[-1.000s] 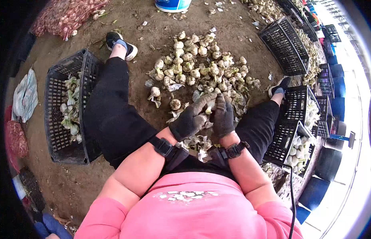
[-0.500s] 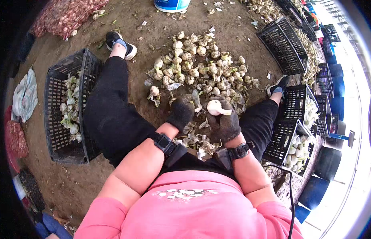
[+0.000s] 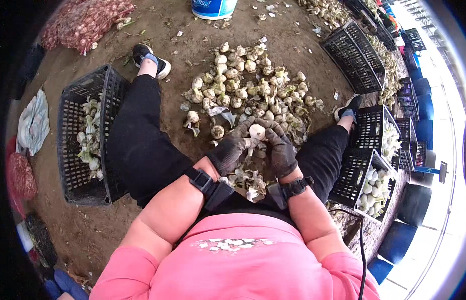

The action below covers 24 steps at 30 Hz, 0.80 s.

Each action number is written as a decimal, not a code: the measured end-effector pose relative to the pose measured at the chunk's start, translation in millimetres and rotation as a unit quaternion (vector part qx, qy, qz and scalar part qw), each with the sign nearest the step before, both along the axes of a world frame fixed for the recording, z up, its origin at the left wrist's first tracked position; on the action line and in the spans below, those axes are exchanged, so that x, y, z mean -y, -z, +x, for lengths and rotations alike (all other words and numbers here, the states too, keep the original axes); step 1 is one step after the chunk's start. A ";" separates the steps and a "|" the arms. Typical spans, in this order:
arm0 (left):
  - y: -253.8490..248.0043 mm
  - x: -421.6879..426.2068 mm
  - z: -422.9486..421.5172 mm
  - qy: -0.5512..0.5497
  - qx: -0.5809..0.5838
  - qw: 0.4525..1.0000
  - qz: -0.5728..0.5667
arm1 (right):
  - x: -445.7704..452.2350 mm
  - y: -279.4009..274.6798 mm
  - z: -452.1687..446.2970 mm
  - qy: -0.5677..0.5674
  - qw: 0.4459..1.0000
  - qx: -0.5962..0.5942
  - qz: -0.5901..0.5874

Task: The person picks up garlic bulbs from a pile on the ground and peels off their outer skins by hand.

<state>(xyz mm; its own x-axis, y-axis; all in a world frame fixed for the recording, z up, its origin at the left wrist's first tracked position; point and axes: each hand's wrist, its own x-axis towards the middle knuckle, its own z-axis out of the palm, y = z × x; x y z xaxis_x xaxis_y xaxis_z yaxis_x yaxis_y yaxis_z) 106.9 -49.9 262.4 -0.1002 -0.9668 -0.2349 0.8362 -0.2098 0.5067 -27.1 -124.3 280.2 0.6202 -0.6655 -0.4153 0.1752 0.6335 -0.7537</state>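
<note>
Hands [image 3: 252,149] hold a white garlic bulb [image 3: 257,131] between them.

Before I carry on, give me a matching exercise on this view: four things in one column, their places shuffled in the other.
Things
1. Round white garlic bulb
2. Blue-and-white bucket
3. Reddish mesh sack
4. Crumpled pale plastic bag

Places
A. On the ground, left of a black slatted plastic crate
B. Between the dark-gloved left hand and right hand
C. In the upper left of the view, packed with bulbs
D. At the top edge, beyond the loose garlic pile

Pairs: 1-B, 2-D, 3-C, 4-A
</note>
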 end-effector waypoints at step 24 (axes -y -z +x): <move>49.5 4.9 -8.7 -0.122 0.555 0.822 -0.030 | 12.3 4.8 5.6 -0.165 0.733 -0.431 -0.499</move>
